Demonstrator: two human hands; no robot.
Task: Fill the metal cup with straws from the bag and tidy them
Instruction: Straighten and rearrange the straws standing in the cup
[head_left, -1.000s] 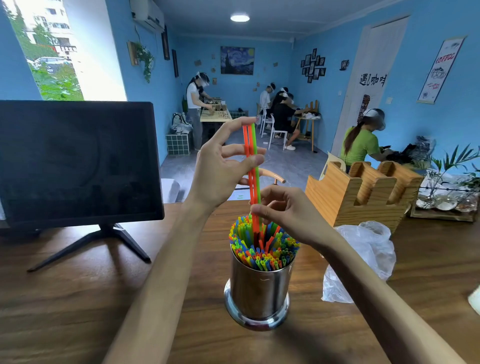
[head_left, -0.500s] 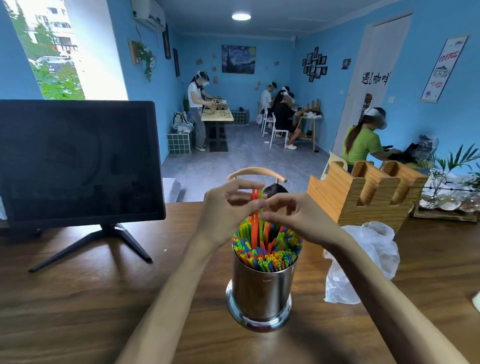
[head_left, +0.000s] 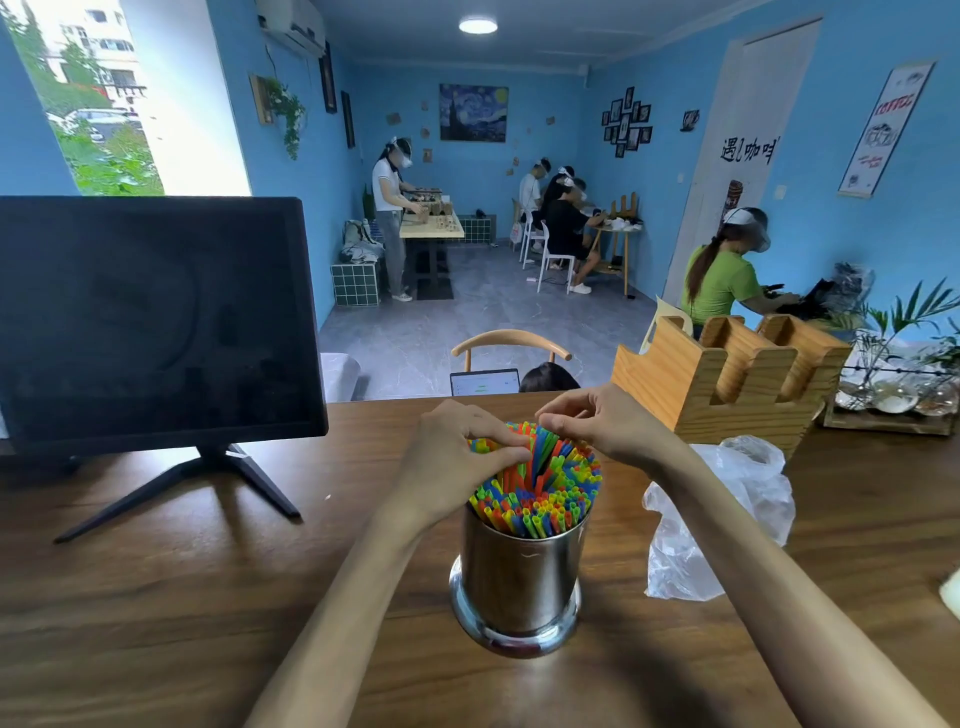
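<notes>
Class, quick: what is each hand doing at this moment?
Left hand: fingers curled, pinching the straws at their tops.
Right hand: fingers curled, pinching straw tops over the metal cup.

Dark monitor (head_left: 150, 317), wooden holder (head_left: 727, 387), perhaps a laptop (head_left: 484, 382)

Far straws (head_left: 524, 434) behind both hands over metal cup (head_left: 519, 577); white object (head_left: 951, 592) right of cup cropped by edge.
</notes>
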